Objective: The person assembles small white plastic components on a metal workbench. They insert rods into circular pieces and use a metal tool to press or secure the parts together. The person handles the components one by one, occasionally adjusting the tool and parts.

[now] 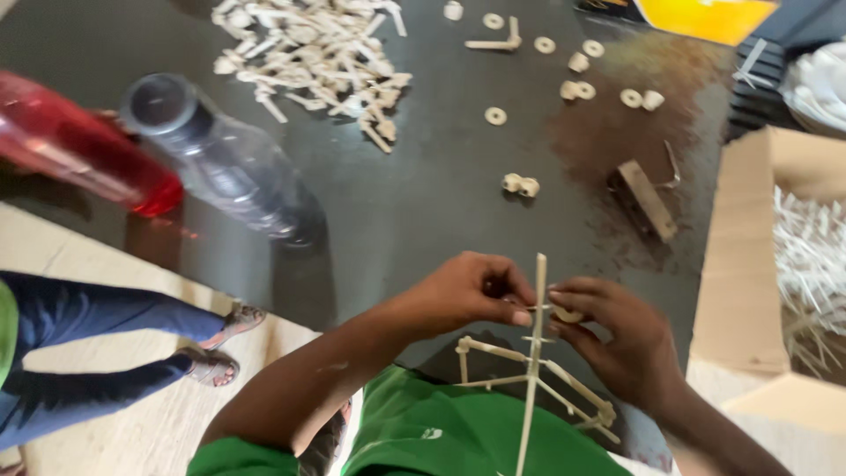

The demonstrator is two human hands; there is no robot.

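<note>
A frame of thin pale wooden sticks (534, 370) stands upright between my hands over the near table edge, above my green shirt. My left hand (471, 291) pinches the tall centre stick near its top from the left. My right hand (617, 339) meets it from the right, thumb and forefinger on a small round wooden piece (566, 314) at the same stick. Slanted sticks branch off lower down to the left and right.
On the dark table (423, 194) lie a heap of pale wooden pieces (313, 53), several small wooden rings (582, 84), a clear bottle (220, 159), a red bottle (79, 145) and a wooden block (648, 201). A cardboard box of sticks (793, 264) stands right. Another person's legs (106, 339) stand left.
</note>
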